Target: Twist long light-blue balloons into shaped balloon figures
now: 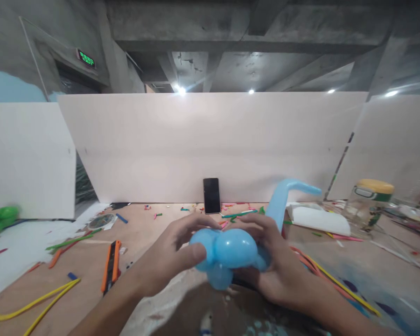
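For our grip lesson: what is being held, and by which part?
The blue balloon: left hand on its left bulb, right hand cupping its right side.

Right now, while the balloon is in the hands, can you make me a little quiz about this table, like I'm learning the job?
1. True or false: the black phone stands upright in front of a white board.

2. Which of these lies on the left side of the picture?
A) the jar with a lid
B) the orange-and-black cutter
C) the phone

3. Fill in the colour: the left hand and the right hand hold a twisted light ____ balloon.

Key: 1. True. 2. B. 3. blue.
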The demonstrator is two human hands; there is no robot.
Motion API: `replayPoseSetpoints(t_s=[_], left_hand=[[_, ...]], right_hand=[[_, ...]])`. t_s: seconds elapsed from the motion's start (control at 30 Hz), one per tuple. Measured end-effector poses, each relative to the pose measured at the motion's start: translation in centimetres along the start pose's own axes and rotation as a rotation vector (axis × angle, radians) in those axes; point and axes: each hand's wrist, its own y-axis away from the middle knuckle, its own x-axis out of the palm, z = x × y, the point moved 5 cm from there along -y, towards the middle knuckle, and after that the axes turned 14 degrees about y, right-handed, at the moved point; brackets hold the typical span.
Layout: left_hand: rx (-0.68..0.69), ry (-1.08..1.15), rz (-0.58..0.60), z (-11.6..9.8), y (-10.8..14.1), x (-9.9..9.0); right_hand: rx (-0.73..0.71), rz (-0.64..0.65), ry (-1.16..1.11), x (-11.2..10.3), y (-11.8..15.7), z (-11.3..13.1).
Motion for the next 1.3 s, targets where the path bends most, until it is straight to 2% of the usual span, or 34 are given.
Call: replayPoseSetpoints(t_s=[0.1, 0.2, 0.27, 0.4, 0.53, 0.63, 0.8, 0.9, 0.97, 1.1, 1.17, 1.23, 1.27, 1.3], left_hand=[[0.016, -0.048, -0.007, 0.1, -0.1, -0.1], [0.001, -0.097, -0.176, 1.0, -0.5, -0.8], [-0.011, -0.046, -0.260, 1.7, -0.7, -1.3], [-0.040, 0.051, -0.290, 2.4, -0.9, -1.6], [0.004, -0.183, -0.335, 1.8, -0.5, -0.9], [0.003, -0.280, -0.283, 1.6, -0.4, 0.0], [-0.074, 0.053, -0.143, 2.6, -0.7, 0.1], [-0.091, 0.207, -0.119, 3.4, -1.0, 0.2], [-0.095, 0.258, -0.174, 4.0, -1.3, 0.2], [-0.011, 0.307, -0.397, 4.9, -1.6, -0.6], [0.096, 0.177, -0.517, 4.8, -1.3, -1.3], [0.283, -0.106, -0.616, 3.6, -0.6, -1.5], [0.366, -0.265, -0.628, 2.9, -0.2, -1.2], [0.400, -0.400, -0.585, 2.4, -0.1, -0.5]], right_hand=[[0.170, 0.141, 0.085, 0.0, -0.7, -0.2], [0.257, 0.238, 0.058, -0.3, -0.9, 0.1], [0.299, 0.274, 0.061, -0.5, -0.9, 0.2], [0.345, 0.278, 0.103, -0.9, -0.7, 0.3], [0.335, 0.320, -0.099, -0.1, -0.5, 0.2], [0.349, 0.255, -0.178, 0.2, -0.5, -0.2], [0.391, 0.211, -0.305, 0.2, -0.5, -1.0], [0.404, 0.208, -0.332, 0.0, -0.6, -1.3], [0.398, 0.220, -0.271, -0.1, -0.5, -1.1], [0.332, 0.347, -0.082, 0.5, -0.6, -0.3], [0.315, 0.350, -0.021, 0.7, -0.8, -0.2], [0.339, 0.249, 0.045, 0.4, -1.2, -0.4], [0.363, 0.186, 0.072, 0.2, -1.3, -0.5], [0.385, 0.132, 0.090, 0.0, -1.3, -0.6]])
